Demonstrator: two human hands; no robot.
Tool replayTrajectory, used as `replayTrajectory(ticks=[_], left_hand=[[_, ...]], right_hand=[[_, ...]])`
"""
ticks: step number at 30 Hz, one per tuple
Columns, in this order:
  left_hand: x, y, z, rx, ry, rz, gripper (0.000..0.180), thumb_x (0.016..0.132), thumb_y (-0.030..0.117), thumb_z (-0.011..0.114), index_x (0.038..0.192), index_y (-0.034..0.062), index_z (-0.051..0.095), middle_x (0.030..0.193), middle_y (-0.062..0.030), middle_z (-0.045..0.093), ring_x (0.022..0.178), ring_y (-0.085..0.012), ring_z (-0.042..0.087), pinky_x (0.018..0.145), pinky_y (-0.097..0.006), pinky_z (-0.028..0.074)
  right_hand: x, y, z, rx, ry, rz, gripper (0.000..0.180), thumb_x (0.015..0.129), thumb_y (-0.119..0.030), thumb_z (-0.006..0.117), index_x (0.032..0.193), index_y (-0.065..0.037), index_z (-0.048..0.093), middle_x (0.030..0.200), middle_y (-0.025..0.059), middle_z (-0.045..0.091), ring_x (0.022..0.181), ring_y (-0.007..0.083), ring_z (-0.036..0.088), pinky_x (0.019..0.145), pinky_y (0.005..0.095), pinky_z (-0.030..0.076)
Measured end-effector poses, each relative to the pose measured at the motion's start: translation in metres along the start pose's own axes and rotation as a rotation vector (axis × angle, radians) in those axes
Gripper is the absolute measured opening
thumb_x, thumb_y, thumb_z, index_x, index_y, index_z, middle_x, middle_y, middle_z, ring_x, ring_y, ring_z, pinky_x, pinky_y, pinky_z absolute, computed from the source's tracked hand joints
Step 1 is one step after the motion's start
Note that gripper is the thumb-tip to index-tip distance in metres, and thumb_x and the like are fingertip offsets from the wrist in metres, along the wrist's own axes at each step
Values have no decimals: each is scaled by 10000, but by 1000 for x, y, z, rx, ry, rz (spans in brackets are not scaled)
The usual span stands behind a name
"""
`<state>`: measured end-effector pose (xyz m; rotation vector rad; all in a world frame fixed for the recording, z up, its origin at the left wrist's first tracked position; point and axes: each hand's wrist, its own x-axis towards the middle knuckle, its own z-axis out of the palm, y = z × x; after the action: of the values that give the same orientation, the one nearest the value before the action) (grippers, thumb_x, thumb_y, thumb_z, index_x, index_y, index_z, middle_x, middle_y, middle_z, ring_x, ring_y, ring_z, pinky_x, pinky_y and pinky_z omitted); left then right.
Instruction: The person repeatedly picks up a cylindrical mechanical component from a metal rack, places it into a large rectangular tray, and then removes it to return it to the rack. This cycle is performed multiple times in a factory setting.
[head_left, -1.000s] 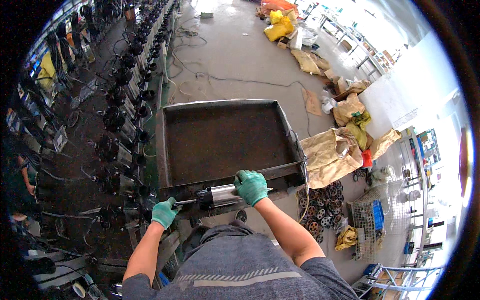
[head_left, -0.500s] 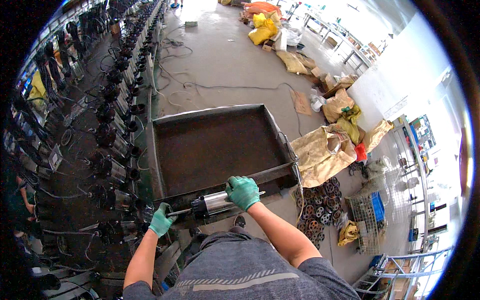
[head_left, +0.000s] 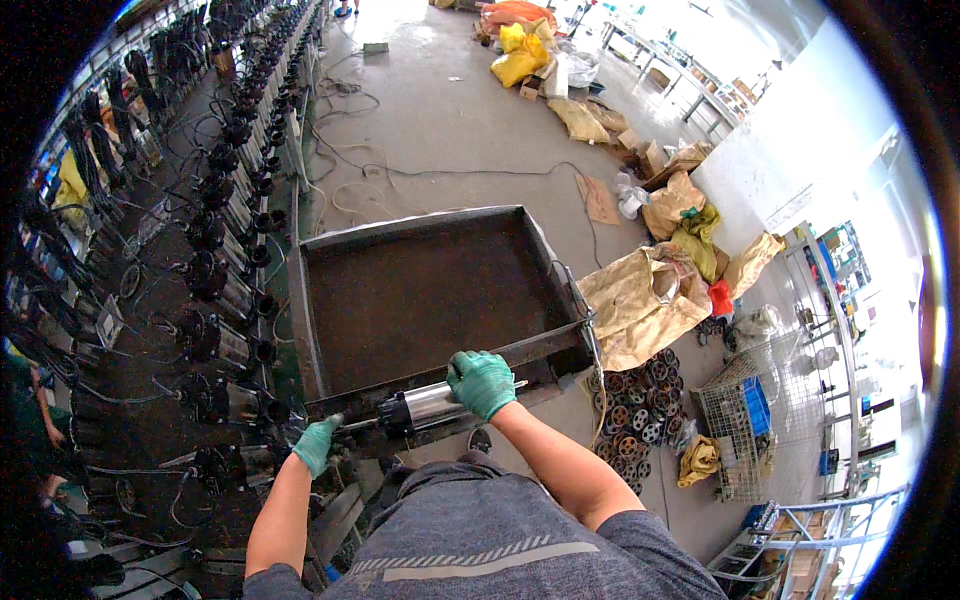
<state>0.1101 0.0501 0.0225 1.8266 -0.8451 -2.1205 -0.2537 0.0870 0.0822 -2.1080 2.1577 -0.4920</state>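
Note:
A silver cylindrical motor (head_left: 432, 402) with a black end lies across the near edge of a dark metal tray (head_left: 430, 300). My right hand (head_left: 482, 384), in a green glove, is wrapped over the motor's right part from above. A thin shaft (head_left: 521, 384) sticks out past that hand. From the black end a thin grey rod-like piece (head_left: 358, 426) reaches left. At its far end is my gloved left hand (head_left: 317, 447), thumb raised and fingers closed near the tip. The glove hides just what those fingers hold.
Rows of similar motors (head_left: 225, 340) with black cables stand along the left. Right of the tray lie a tan sack (head_left: 640, 305) and a pile of dark round wheels (head_left: 640, 415). Beyond them is a wire basket (head_left: 735, 435). Cables (head_left: 470, 174) trail over the floor.
My left hand has shifted slightly left and down, toward the end of the grey rod-like piece. My right hand stays on the motor. The view has shifted slightly.

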Motion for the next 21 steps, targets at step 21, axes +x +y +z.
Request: replayTrajectory(ticks=[21], left_hand=[[-2,-8,-7,1214,206,740,358,806,291,820,979,20,662,1032,-152,711,967,-390,652,799,-462,525]], right_hand=[[-2,1,1,17,7,7,194,900,-303,628,877,-111,641,868,124,704,839,340,677,758,493,509]])
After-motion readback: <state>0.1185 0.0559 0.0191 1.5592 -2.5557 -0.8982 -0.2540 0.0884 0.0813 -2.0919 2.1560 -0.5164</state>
